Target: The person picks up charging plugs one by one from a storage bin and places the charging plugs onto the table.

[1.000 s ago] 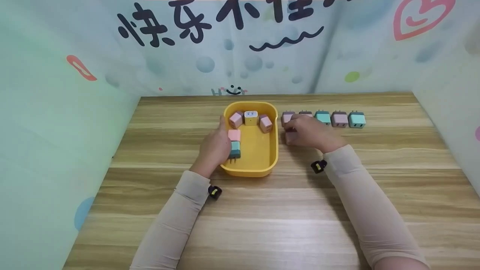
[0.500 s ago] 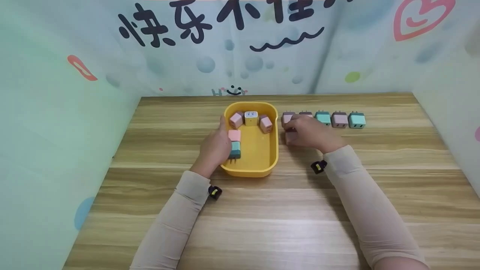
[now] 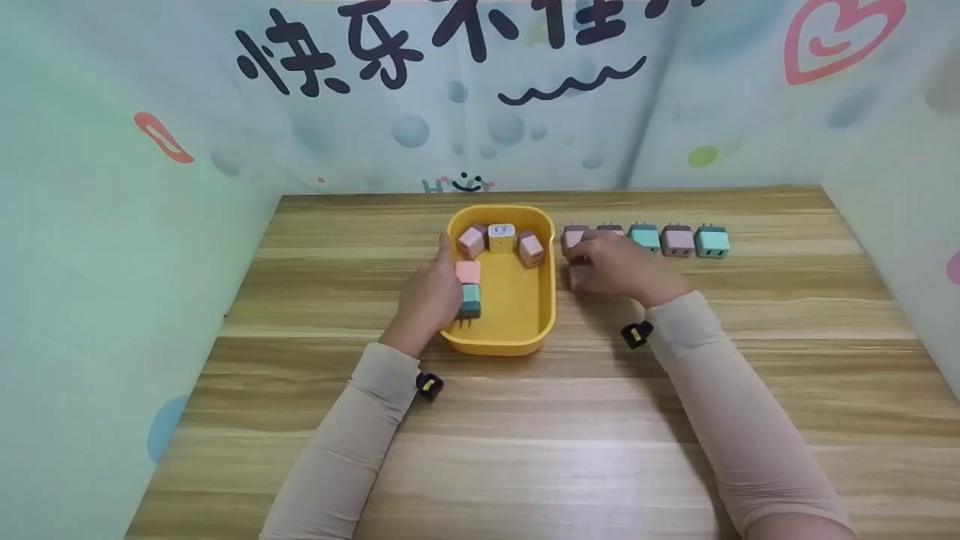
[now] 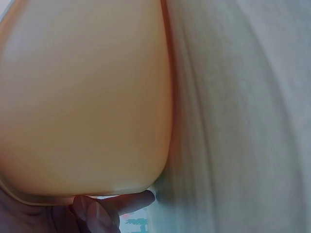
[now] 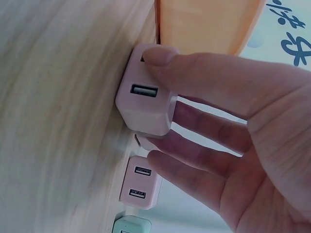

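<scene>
My left hand (image 3: 431,300) grips the left side of a yellow plastic bin (image 3: 510,348). In the left wrist view, fingertips (image 4: 99,216) show along the bin's wall (image 4: 87,107). My right hand (image 3: 626,264), just right of the bin, holds a pink USB wall charger (image 5: 150,114). Its thumb lies on the port face and its fingers are behind. The charger is beside the near side of a row of chargers, among them a pink one (image 5: 141,182) and a mint one (image 3: 712,242). My hand partly hides the row's left end.
Inside the bin are several chargers: pink ones (image 3: 530,249), a yellow one (image 3: 502,238) and a teal one (image 3: 470,300) with its prongs toward me. The wooden table (image 3: 510,450) meets a printed cloth backdrop (image 3: 360,142) behind.
</scene>
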A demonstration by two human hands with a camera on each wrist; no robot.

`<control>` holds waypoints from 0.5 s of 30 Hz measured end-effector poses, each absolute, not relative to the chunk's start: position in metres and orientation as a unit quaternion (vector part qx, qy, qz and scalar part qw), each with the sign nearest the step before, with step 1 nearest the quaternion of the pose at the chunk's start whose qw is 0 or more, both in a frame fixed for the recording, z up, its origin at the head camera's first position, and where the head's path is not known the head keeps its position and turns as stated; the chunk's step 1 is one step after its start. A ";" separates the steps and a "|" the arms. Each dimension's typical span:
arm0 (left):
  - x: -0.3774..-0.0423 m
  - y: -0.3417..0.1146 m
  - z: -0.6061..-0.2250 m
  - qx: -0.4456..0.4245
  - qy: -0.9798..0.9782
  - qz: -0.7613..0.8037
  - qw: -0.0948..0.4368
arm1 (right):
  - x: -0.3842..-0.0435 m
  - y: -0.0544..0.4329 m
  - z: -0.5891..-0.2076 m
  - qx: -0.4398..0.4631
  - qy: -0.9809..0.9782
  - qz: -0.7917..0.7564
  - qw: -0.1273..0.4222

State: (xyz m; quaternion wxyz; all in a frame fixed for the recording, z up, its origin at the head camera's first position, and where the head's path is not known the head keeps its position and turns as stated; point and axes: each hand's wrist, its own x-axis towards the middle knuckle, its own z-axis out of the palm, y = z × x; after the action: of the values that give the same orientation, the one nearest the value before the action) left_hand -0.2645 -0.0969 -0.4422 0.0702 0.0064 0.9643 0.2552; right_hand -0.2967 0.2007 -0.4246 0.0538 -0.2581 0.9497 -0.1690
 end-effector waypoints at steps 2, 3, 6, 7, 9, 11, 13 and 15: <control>-0.265 -0.097 -0.443 0.010 0.966 0.251 0.066 | -0.297 0.201 -0.424 -0.257 0.950 -0.167 0.056; -0.265 -0.097 -0.443 0.013 0.967 0.247 0.062 | -0.297 0.201 -0.424 -0.255 0.951 -0.167 0.057; -0.266 -0.097 -0.443 0.022 0.970 0.235 0.052 | -0.297 0.202 -0.424 -0.251 0.952 -0.164 0.063; -0.266 -0.097 -0.444 0.025 0.971 0.232 0.049 | -0.296 0.202 -0.423 -0.249 0.952 -0.163 0.065; -0.266 -0.097 -0.443 0.027 0.971 0.232 0.047 | -0.296 0.203 -0.421 -0.248 0.952 -0.168 0.072; -0.266 -0.097 -0.443 0.025 0.970 0.237 0.048 | -0.296 0.204 -0.418 -0.244 0.950 -0.175 0.080; -0.266 -0.097 -0.443 0.023 0.969 0.241 0.050 | -0.296 0.205 -0.415 -0.242 0.949 -0.182 0.085; -0.266 -0.097 -0.443 0.020 0.968 0.245 0.052 | -0.295 0.207 -0.411 -0.242 0.948 -0.187 0.083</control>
State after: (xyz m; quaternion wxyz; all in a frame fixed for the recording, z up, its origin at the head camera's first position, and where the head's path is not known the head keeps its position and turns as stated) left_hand -0.2656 -0.0973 -0.4431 0.0523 0.0195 0.9679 0.2450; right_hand -0.2955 0.2067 -0.4108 0.0832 -0.2424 0.9483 -0.1873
